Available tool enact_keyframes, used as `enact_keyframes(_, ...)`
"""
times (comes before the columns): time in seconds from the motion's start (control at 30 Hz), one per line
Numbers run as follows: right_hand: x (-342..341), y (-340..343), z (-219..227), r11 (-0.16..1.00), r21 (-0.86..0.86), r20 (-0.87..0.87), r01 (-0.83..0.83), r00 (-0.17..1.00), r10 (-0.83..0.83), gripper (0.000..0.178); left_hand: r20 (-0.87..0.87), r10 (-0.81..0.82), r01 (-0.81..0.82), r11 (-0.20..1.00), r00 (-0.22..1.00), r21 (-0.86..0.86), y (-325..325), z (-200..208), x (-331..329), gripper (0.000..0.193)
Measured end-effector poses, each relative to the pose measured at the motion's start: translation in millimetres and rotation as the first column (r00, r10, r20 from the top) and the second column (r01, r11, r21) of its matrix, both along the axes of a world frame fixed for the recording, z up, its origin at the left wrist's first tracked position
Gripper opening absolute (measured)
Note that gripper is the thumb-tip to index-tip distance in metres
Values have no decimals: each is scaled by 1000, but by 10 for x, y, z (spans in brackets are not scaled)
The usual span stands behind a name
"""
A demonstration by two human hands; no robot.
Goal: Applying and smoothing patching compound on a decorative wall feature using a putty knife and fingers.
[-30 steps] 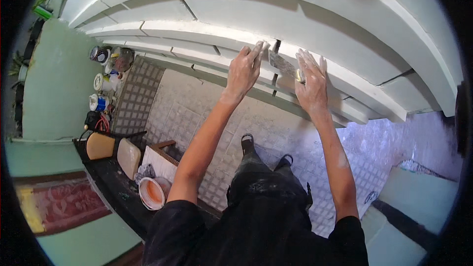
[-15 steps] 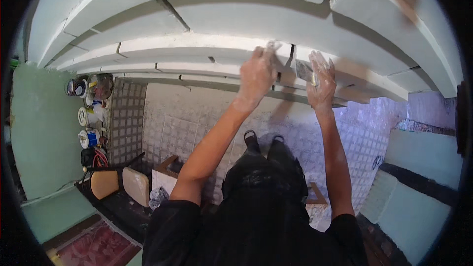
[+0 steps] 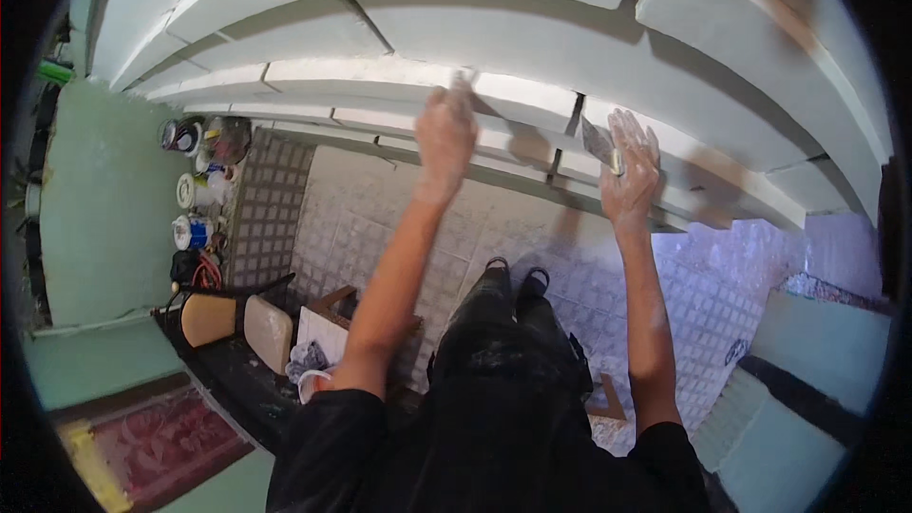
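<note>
My left hand [image 3: 445, 144] is closed, slightly blurred, at the edge of a white block course [image 3: 380, 72]. A pale tip and a dark wedge show beside its fingers; what they hold is unclear. Farther right, my right hand [image 3: 631, 163] holds a putty knife [image 3: 598, 144] between thumb and palm, its grey blade pointing up and left beside a dark vertical gap [image 3: 576, 114] between two blocks. The outstretched fingers of that hand lie along the block's face. White dust coats both hands.
Stepped white block courses [image 3: 513, 19] run across the top. Tiled floor [image 3: 418, 228] lies below, under my feet. Tubs and buckets [image 3: 193, 192] line the left side, near a black-framed chair [image 3: 267, 332]. A pale green surface [image 3: 114, 218] stands far left.
My left hand has moved left along the block edge, away from the right hand. The right hand stays by the gap with the putty knife, and the view has shifted a little.
</note>
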State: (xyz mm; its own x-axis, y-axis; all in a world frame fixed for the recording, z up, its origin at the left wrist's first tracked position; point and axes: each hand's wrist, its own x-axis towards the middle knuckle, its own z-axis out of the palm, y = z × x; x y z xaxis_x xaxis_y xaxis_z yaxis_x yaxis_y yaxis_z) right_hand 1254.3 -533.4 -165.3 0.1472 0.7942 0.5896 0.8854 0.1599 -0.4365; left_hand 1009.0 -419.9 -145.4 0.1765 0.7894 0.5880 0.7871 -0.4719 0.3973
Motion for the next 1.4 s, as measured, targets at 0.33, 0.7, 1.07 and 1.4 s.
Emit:
enact_keyframes(0.33,3,33,-49,1000,-25,-29,-17,999,17,67,133,-145,169,967,980,-189,-149,-34,402,26)
enact_keyframes(0.7,-109,54,-47,999,-8,-39,31,999,-31,68,44,-294,292,955,955,52,-17,-26,-57,30)
enact_keyframes(1.07,-90,17,-18,998,-6,-45,68,997,-68,68,-108,23,-12,994,994,104,669,40,-1337,45)
enact_keyframes(1.4,-81,82,-172,993,36,21,116,993,-116,51,60,-167,175,972,984,-157,185,43,-418,33)
